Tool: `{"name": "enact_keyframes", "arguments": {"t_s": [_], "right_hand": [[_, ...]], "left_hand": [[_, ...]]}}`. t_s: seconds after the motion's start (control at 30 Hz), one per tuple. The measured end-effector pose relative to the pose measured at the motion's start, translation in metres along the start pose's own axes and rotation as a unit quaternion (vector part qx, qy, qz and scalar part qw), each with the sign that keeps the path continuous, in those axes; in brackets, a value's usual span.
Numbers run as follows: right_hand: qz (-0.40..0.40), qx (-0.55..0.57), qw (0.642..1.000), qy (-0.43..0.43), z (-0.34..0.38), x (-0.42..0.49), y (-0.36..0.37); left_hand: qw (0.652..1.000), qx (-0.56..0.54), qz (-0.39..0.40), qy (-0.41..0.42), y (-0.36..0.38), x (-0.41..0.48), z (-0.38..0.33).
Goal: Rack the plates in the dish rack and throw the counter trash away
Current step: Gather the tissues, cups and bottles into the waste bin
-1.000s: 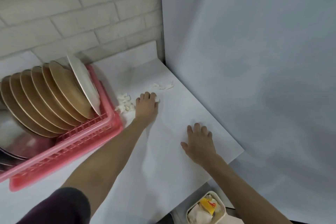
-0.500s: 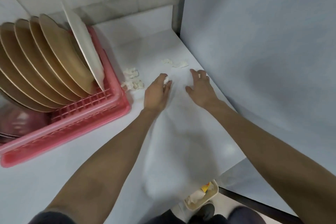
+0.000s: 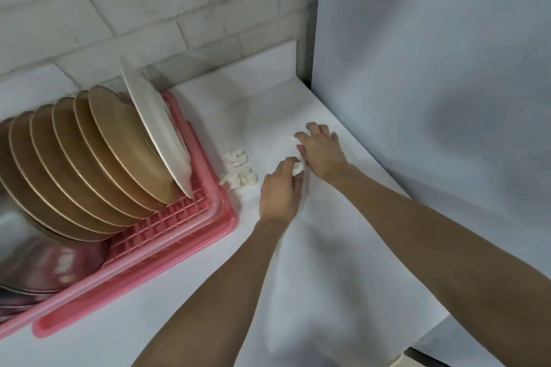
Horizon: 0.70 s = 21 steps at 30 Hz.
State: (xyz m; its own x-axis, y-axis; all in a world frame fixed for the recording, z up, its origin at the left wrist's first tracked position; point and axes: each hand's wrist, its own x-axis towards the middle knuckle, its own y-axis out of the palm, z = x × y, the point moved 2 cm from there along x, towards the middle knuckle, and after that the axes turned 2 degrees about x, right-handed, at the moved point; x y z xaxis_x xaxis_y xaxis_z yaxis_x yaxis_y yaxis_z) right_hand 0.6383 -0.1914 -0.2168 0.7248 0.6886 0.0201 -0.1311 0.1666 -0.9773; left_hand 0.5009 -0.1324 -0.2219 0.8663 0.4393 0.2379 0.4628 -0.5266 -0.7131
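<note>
Several brown plates (image 3: pixel 89 164) and one white plate (image 3: pixel 155 128) stand on edge in the pink dish rack (image 3: pixel 220 217) at the left. A small heap of white paper scraps (image 3: pixel 238 171) lies on the white counter (image 3: pixel 343 262) just right of the rack. My left hand (image 3: pixel 280 191) pinches one crumpled white scrap (image 3: pixel 298 170) at its fingertips. Just beyond it, my right hand (image 3: pixel 320 149) has its fingers bent down onto the counter. Anything under that hand is hidden.
A shiny metal bowl (image 3: pixel 44 262) sits in the rack's near end. A pale blue-grey panel (image 3: pixel 432 98) walls off the counter's right side, and white brick tiles (image 3: pixel 149 9) run behind. The counter's front edge (image 3: pixel 417 345) ends at the lower right.
My right hand moved forward from the near counter onto the spot where loose scraps lay by the panel. My left hand drew back a little with a scrap in its fingers.
</note>
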Motion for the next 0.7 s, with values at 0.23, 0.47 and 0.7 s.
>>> {"name": "enact_keyframes", "arguments": {"t_s": [0.23,0.47,0.7], "right_hand": [[-0.039,0.157,0.987,-0.003,-0.02,-0.029,-0.009],[-0.115,0.339,0.924,0.135,-0.008,-0.087,-0.008],[-0.103,0.332,0.92,0.182,0.004,-0.146,-0.009]], "left_hand": [[1.0,0.016,0.008,-0.001,0.001,0.001,0.002],[0.999,0.017,0.031,-0.034,0.004,0.001,0.009],[0.999,0.009,0.051,-0.009,-0.003,-0.024,-0.005]]}}
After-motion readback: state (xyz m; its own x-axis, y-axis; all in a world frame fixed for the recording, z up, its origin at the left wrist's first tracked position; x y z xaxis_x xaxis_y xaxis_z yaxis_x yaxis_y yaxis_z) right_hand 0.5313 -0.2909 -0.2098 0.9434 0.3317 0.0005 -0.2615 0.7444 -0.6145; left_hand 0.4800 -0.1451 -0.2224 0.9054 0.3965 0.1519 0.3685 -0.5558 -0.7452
